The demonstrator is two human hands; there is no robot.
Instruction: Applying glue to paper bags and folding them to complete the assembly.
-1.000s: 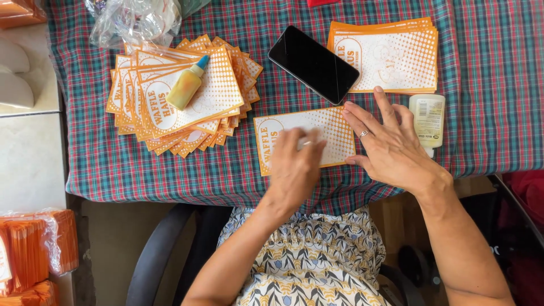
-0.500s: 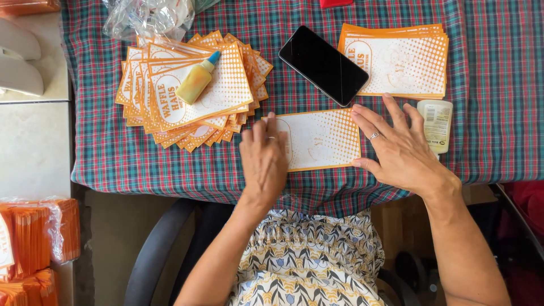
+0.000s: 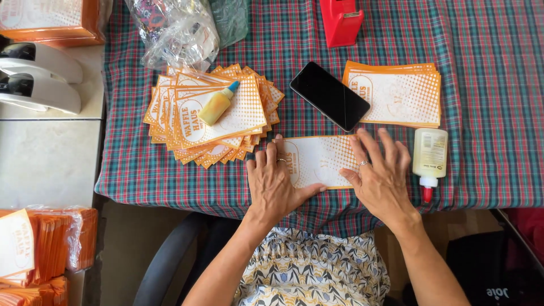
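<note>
At the near edge of the counter (image 3: 487,181), with its plaid cloth, both hands press flat on a single white-and-orange paper sleeve (image 3: 320,160). Her left hand (image 3: 275,184) lies on the sleeve's left end, fingers spread and straight, thumb stretched along its near edge; nothing is clasped in it. Her right hand (image 3: 381,175) covers the right end the same way, palm down, fingers fanned and open, gripping nothing. Each hand wears a ring.

Just right of the right hand lies a pale glue bottle with a red tip (image 3: 429,158), nozzle pointing near. Farther back, a black phone (image 3: 330,95) lies at a slant beside a neat stack of matching sleeves (image 3: 399,96). To the left, a fanned pile of sleeves (image 3: 212,122) carries a small yellow bottle with a blue cap (image 3: 217,103). A red tape dispenser (image 3: 341,20) stands at the far edge, with a crumpled clear plastic bag (image 3: 175,31) left of it.
</note>
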